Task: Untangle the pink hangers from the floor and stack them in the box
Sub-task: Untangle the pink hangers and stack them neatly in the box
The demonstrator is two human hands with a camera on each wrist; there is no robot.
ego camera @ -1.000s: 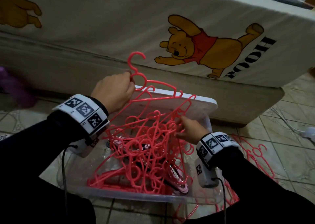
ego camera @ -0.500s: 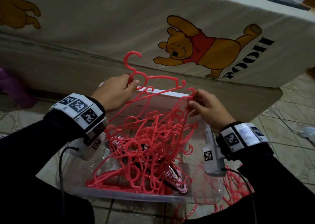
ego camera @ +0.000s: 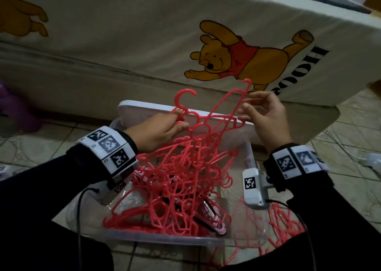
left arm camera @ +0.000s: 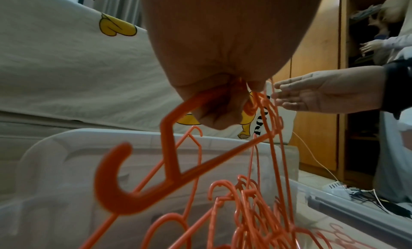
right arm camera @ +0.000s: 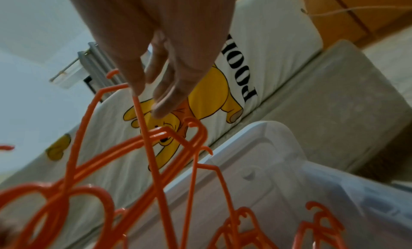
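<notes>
Moved: top hanger (ego camera: 208, 116) tilted steeper than half a second ago, its right end lifted; right hand (ego camera: 266, 116) risen with it.
Tangle: pink hangers (ego camera: 179, 180) hang snarled below the top hanger, down into the clear plastic box (ego camera: 165, 238).
Left hand (ego camera: 158, 130): curled around the hanger's neck under the hook.
Right hand: fingers loosely extended, thumb and fingertips pinching the hanger's raised end.
Outside: more hangers (ego camera: 286, 223) on the tiled floor (ego camera: 350, 147), right of the box.
Behind: white lid (ego camera: 144, 107), Pooh bedsheet (ego camera: 237, 60).
</notes>
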